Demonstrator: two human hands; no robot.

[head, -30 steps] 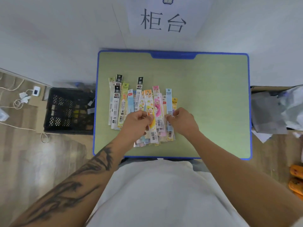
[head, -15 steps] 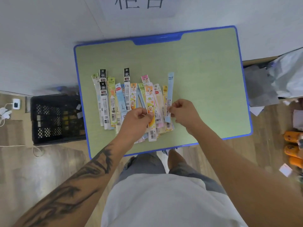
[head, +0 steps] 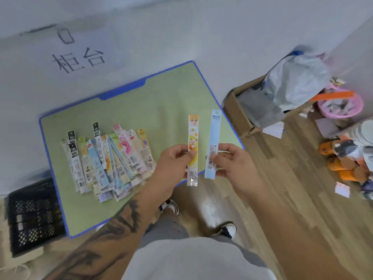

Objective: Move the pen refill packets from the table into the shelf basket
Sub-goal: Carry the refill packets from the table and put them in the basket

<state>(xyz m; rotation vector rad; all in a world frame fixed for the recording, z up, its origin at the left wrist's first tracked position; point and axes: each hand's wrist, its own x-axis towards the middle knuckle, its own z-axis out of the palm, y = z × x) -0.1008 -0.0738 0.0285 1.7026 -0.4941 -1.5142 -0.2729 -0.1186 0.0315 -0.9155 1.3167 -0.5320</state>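
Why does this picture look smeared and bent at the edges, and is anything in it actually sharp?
Head view: the wall sign and black crate are streaked by motion blur; the wide lens bows the green table edges. Sharpest are the orange packet in the left hand and the blue packet in the right hand. Light is soft, with glare on the wooden floor.

2 lifted packets (head: 193,150), 1 table (head: 173,102), 1 black crate (head: 32,217), 1 cardboard box (head: 238,116).

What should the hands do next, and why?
Probably carry both packets on to the shelf basket, not in view: the left hand pinches the orange packet, the right hand the blue packet, both clear of the table.
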